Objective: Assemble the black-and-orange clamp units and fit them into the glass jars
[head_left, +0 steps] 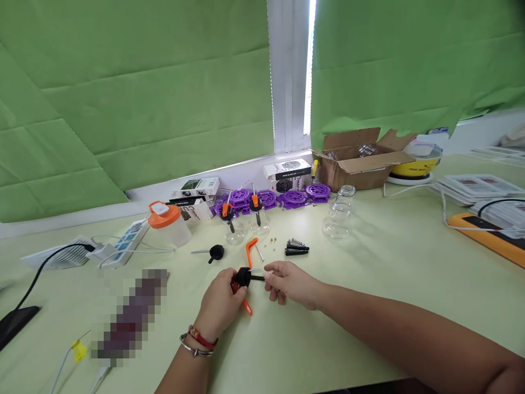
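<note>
My left hand (221,301) is wrapped round a black and orange part (243,277), with an orange lever (247,307) sticking out below. A black rod points right from that part. Beside it, my right hand (289,282) pinches a thin clear piece (257,270) between thumb and forefinger. Just beyond lie an orange handle (250,251), a metal pin (260,252) and a few tiny fittings (273,240). Springs (295,242) and black cylinders (297,251) rest to the right. A black cap with a rod (216,252) lies to the left.
Two glass bottles with black and orange tops (234,232) (260,221) stand behind, near purple parts (294,198) and small boxes (287,169). Stacked glass (337,221), an open carton (356,164), an orange-lidded cup (170,224) and a power strip (130,243) surround them.
</note>
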Motion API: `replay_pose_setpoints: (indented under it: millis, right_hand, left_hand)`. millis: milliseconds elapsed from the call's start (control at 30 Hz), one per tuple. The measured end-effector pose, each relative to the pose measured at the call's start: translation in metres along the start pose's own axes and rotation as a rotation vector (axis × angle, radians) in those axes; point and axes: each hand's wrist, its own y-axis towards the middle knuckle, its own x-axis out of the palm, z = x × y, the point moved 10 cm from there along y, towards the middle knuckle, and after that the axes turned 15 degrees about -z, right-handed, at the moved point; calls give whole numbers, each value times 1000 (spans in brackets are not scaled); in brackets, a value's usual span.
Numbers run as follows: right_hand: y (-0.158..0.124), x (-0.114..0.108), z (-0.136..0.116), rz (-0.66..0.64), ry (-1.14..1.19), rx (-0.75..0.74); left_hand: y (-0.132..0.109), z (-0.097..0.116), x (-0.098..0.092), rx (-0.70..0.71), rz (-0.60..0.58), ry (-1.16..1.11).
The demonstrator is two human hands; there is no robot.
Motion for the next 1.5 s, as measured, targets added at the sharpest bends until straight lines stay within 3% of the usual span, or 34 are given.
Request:
replay_pose_setpoints:
  millis: [100,333,500,567,733,1033,1300,1433,1500]
  right_hand:
    - [-2,5,2,-27,53,-32]
    - [-5,6,11,23,29,68]
    - [-6,-5,6,96,-60,37]
    - [-5,-9,1,63,-64,2]
    - [1,-4,-6,-169,99,0]
    - [4,-9,-2,-105,103,106]
    - [17,-9,-19,24,18,114]
    - [18,-45,-38,285,-145,-19]
    - [11,-59,-61,403,-328,-179]
  left_hand:
    - [-6,14,4,70,-11,-9]
    - [-10,42,19,205,-67,-194]
    - [-13,52,21,292,-70,-231]
    - [-13,54,22,324,-97,-237]
    - [-15,65,23,435,-158,-210]
    - [-20,70,25,506,-227,-119]
    - [-28,73,-2,566,-236,-145]
    - [-40,78,9,610,-390,-173]
    - [-38,72,9,572,-359,-223]
